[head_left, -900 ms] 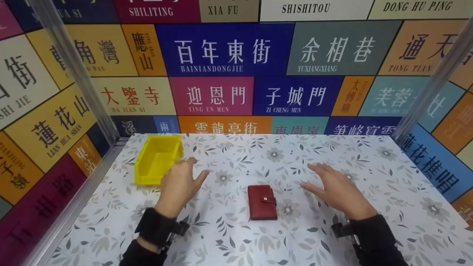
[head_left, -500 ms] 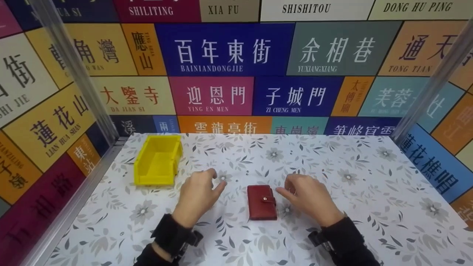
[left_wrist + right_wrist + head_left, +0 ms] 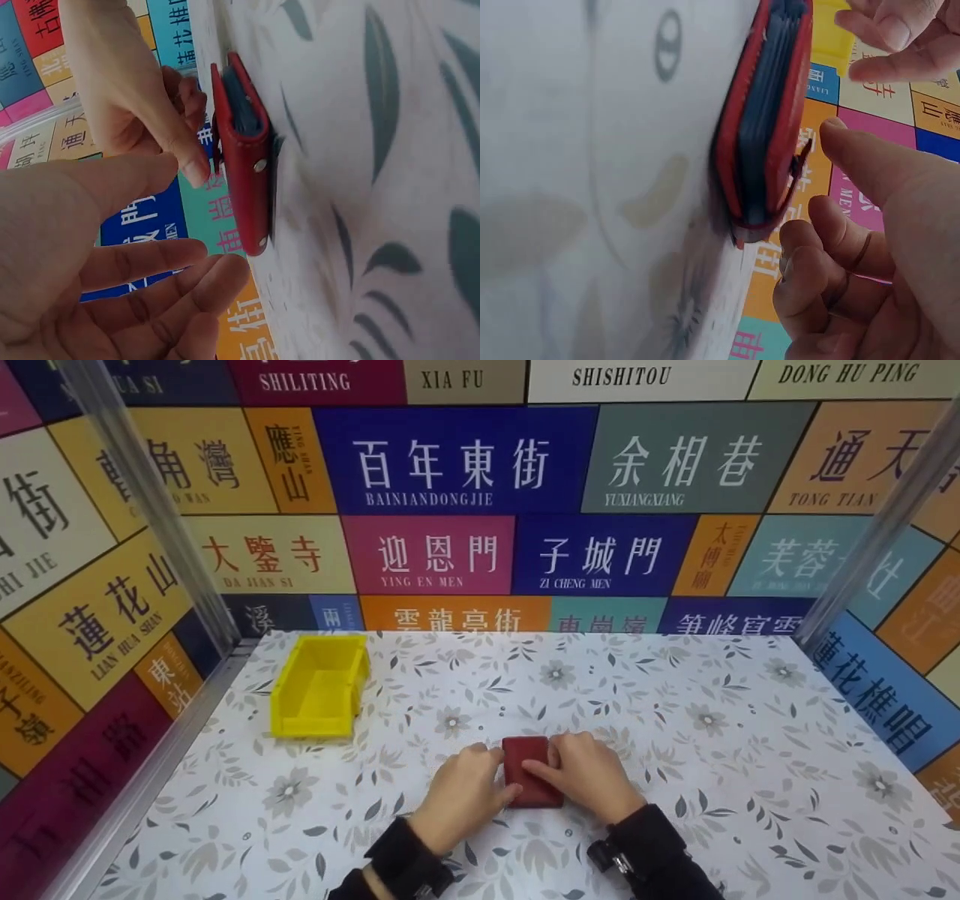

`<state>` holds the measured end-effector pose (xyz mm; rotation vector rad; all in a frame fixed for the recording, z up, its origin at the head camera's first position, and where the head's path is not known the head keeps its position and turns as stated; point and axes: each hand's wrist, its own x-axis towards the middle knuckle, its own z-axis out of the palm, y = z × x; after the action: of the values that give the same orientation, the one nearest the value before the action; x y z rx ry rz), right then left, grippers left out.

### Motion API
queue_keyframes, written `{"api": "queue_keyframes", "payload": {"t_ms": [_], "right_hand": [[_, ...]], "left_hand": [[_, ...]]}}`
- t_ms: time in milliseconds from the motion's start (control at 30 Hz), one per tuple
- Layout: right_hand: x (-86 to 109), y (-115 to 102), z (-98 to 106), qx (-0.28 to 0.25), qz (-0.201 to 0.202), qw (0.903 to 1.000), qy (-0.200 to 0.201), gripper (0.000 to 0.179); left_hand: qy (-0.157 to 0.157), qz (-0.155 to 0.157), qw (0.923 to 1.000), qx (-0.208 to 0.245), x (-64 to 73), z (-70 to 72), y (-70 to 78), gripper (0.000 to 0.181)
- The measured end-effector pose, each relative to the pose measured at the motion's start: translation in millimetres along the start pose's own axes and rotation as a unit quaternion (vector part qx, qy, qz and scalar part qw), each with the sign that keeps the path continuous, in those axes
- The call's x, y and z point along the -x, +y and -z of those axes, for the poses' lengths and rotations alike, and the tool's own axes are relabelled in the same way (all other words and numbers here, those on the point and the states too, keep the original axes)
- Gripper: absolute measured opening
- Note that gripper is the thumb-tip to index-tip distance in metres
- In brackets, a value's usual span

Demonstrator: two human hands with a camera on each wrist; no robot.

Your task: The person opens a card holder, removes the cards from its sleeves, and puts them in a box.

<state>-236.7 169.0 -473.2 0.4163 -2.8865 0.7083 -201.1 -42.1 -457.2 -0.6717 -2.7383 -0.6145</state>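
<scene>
A small dark red wallet [image 3: 529, 791] lies flat on the patterned table, between the two hands in the head view. Card-like inner sleeves show along the edge of the wallet [image 3: 761, 120] in the right wrist view, beside its snap strap. My left hand [image 3: 465, 791] is at the wallet's left side, thumb and fingers spread and loosely bent in the left wrist view. At the right side is my right hand [image 3: 592, 776], its thumb over the cover and its fingers loosely bent beside the strap. A gap shows between the right hand [image 3: 885, 225] and the wallet.
A yellow open-front bin [image 3: 319, 690] stands at the back left of the table. The white tabletop [image 3: 675, 787] has a grey leaf and flower print. Behind it rises a wall [image 3: 457, 461] of coloured signs, with clear corner posts on both sides.
Both hands have moved inward to the wallet, the left one rightward from beside the yellow bin, the right one leftward. Wallet and bin have stayed in place.
</scene>
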Motion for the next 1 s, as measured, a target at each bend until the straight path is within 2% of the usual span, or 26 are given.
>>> {"api": "queue_keyframes", "payload": {"t_ms": [167,333,567,1000], "right_hand": [[1.3,-0.7,-5.8,-0.014,-0.002,0.9999,-0.006,0.049],[0.1,1.8,-8.3,-0.039,-0.008,0.999,-0.02,0.047],[-4.6,8.9,-11.6,-0.084,-0.021,0.9947,-0.056,0.042],[-7.8,1.8,-12.4,-0.065,-0.005,0.9951,-0.074,0.034]], "left_hand": [[-0.012,-0.031,0.999,-0.031,3.9,-12.3,4.3,0.041],[-0.029,-0.045,0.997,-0.056,5.7,-18.6,5.1,0.041],[-0.053,-0.031,0.9976,-0.03,3.1,-20.1,6.3,0.037],[-0.054,-0.03,0.998,-0.006,1.3,-22.4,3.5,0.027]]}}
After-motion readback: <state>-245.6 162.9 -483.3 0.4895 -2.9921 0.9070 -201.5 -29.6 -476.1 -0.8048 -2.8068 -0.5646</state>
